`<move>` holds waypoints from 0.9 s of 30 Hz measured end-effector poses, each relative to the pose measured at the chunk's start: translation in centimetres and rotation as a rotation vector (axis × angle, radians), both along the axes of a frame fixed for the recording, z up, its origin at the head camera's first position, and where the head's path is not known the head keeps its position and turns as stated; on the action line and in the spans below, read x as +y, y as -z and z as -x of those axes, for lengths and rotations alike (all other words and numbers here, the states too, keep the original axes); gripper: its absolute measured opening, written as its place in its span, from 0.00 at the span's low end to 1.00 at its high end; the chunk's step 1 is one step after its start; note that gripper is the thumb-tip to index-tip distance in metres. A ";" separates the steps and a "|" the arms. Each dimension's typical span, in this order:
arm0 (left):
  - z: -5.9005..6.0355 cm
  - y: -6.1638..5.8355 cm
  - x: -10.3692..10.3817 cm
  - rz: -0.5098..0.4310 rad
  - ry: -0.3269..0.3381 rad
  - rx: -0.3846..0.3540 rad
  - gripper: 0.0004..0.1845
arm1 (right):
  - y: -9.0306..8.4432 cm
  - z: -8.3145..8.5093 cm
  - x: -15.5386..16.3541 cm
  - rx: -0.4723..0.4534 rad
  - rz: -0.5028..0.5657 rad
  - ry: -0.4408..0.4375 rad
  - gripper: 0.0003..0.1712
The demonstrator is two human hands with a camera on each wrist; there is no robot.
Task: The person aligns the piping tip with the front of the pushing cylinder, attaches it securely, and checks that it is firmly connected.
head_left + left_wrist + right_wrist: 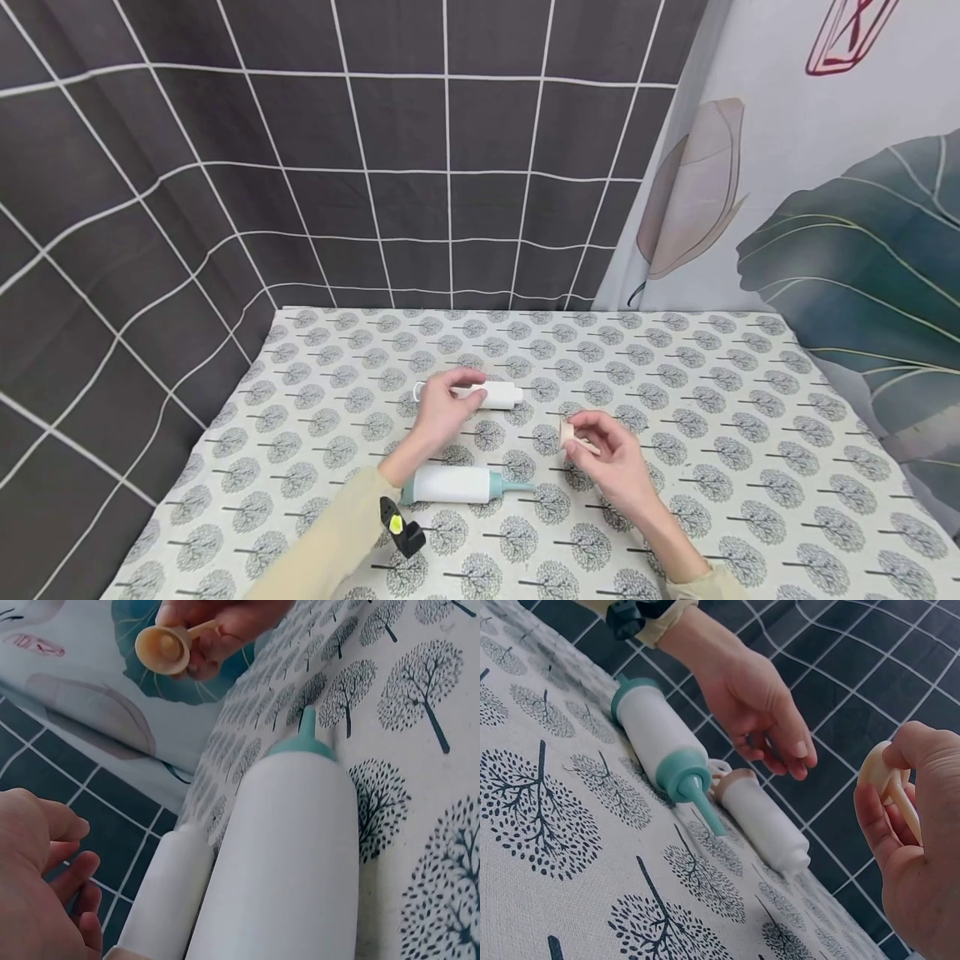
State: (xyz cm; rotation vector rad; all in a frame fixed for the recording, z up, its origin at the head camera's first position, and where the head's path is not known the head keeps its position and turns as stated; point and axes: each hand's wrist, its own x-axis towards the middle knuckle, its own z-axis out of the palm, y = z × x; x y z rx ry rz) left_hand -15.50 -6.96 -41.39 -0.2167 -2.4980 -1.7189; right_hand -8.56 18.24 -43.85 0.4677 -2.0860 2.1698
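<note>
Seen from the head, a person's left hand [444, 408] hovers, fingers loosely bent and holding nothing, just above a small white bottle [502, 395] lying on a tree-print surface [360, 367], while the right hand [615, 462], well apart from it, pinches a pale cap [567, 432] with a thin stem between thumb and fingers. A larger bottle [450, 484], white with teal ends and a tapering spout, lies on its side beside the left wrist, nearer the person than the left hand; its spout points toward the right hand's side. A black wrist camera [401, 527] sits on the left sleeve [322, 533], and a dark grid-lined cloth [390, 125] hangs beyond both hands. From the left wrist, the same hand shows half-open and empty at one side of the two bottles, while across from it the right hand presents the cap's round, hollow mouth, a small knob visible within. From the right wrist, that hand's thumb and fingers close on the cap, its stem lying toward the palm; opposite, the left hand's relaxed fingers hang clear of the small bottle, whose tan collar [739, 780] shows near the large bottle's teal end.
</note>
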 end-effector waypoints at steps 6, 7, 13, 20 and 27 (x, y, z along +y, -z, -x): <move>0.8 0.0 -0.4 0.037 -0.015 0.003 0.13 | 0.0 0.0 0.1 0.006 0.023 -0.004 0.17; 1.0 0.0 -0.5 0.050 -0.013 0.008 0.13 | 0.0 -0.1 0.1 0.005 0.026 -0.006 0.17; 1.9 0.5 -0.9 0.180 -0.033 0.058 0.14 | 0.0 -0.1 0.1 -0.018 0.016 0.001 0.17; 2.8 0.9 -1.3 0.261 -0.028 0.050 0.16 | -0.1 -0.1 0.1 -0.023 -0.001 0.012 0.16; 3.1 0.9 -1.5 0.291 0.008 0.022 0.17 | -0.1 -0.1 0.1 -0.022 -0.008 0.018 0.16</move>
